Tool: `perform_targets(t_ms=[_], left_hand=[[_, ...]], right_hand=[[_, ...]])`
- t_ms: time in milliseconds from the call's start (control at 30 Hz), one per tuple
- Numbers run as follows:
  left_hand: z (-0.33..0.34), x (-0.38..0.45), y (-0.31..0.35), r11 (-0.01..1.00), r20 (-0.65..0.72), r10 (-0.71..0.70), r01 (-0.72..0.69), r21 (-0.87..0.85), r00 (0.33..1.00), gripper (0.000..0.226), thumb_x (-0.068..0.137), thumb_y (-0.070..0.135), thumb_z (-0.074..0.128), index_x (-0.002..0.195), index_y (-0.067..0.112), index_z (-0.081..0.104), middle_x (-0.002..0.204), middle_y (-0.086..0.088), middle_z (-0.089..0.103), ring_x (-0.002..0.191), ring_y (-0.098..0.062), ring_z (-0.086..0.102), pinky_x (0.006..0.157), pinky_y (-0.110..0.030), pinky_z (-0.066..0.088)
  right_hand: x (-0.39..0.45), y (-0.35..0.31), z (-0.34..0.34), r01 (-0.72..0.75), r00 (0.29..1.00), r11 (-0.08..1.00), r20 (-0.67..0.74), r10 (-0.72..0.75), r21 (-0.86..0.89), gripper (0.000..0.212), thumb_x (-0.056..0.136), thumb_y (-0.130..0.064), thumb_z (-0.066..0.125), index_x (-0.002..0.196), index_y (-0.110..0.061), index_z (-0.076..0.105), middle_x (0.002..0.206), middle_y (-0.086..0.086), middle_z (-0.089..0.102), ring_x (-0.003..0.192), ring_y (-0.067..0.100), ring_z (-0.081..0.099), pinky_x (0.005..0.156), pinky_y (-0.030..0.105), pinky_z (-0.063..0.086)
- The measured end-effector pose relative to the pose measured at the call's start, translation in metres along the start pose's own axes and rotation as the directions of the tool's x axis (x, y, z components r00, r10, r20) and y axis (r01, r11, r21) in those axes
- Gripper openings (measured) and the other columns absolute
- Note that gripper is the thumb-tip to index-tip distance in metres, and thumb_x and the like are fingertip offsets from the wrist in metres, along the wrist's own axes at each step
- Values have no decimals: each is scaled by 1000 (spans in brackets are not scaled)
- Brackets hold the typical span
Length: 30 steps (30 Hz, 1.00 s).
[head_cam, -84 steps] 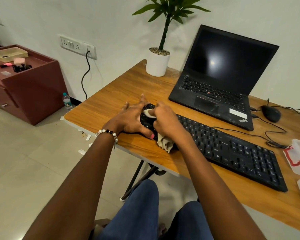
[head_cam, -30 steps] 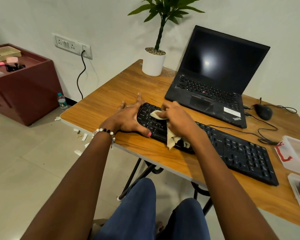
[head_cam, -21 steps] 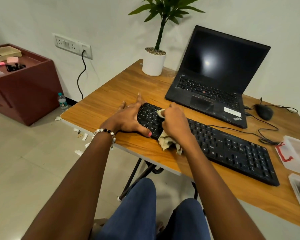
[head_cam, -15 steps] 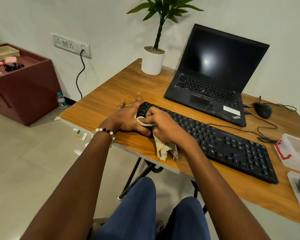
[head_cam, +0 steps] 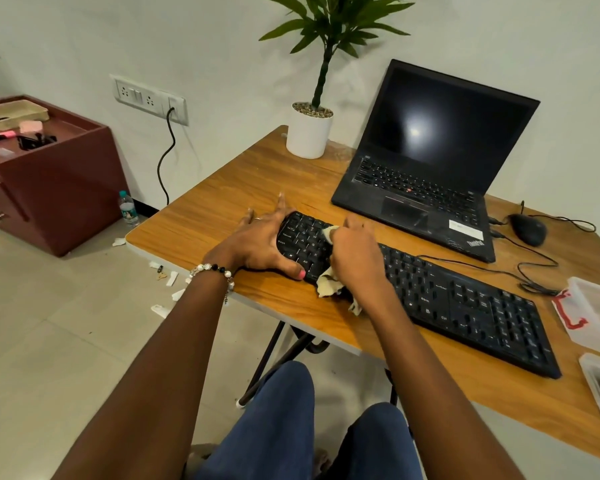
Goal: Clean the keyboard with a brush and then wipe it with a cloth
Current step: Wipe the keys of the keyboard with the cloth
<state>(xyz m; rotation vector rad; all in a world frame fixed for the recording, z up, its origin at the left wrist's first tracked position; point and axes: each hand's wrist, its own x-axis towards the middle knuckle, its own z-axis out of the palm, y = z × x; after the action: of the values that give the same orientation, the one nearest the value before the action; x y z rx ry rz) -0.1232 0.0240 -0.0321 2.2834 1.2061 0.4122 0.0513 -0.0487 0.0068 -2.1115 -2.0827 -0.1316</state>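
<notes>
Head view: black keyboard (head_cam: 430, 292), right hand (head_cam: 355, 254) grip clenching cream cloth (head_cam: 328, 284), left hand (head_cam: 260, 242) flat.

Laptop: an open black laptop (head_cam: 426, 174), screen dark, sits on the wooden table (head_cam: 205, 216) just beyond the fingertips.
Plant: a green plant in a white pot (head_cam: 309, 133) stands at the table's far edge, past the fingers.
Mouse: a black wired mouse (head_cam: 529, 229) lies well to the right of the fingers.
Containers: clear plastic containers (head_cam: 593, 315) rest at the right edge.
Cabinet: a maroon cabinet (head_cam: 52, 181) stands far left, by a water bottle (head_cam: 128, 208).
</notes>
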Motion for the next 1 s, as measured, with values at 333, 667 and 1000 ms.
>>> perform_targets(t_ms=[333,667,1000], left_hand=[[-3,-2,1,999,49,29,-30,17,998,152,42,79,66,150,15,-21,157,4,26,145,-13,19,117,-49,-14],[-5,-3,4,1000,76,16,-16,-9,997,152,41,74,69,151,17,-18,160,5,16,146,-15,13,117,-44,-16],[-6,-2,2,1000,67,3,-1,-21,998,154,41,75,72,151,17,-18,159,6,20,146,-17,16,118,-45,-15]], right_hand=[[1,5,-12,300,926,933,173,-335,200,20,96,-14,54,114,-11,62,103,-1,45,99,18,44,71,25,33],[10,-14,-2,110,994,988,18,-112,104,24,89,-4,59,112,-4,65,122,12,51,115,29,47,87,32,43],[6,13,-30,404,842,851,228,-489,335,47,86,11,52,116,-21,71,102,1,54,95,18,48,76,33,41]])
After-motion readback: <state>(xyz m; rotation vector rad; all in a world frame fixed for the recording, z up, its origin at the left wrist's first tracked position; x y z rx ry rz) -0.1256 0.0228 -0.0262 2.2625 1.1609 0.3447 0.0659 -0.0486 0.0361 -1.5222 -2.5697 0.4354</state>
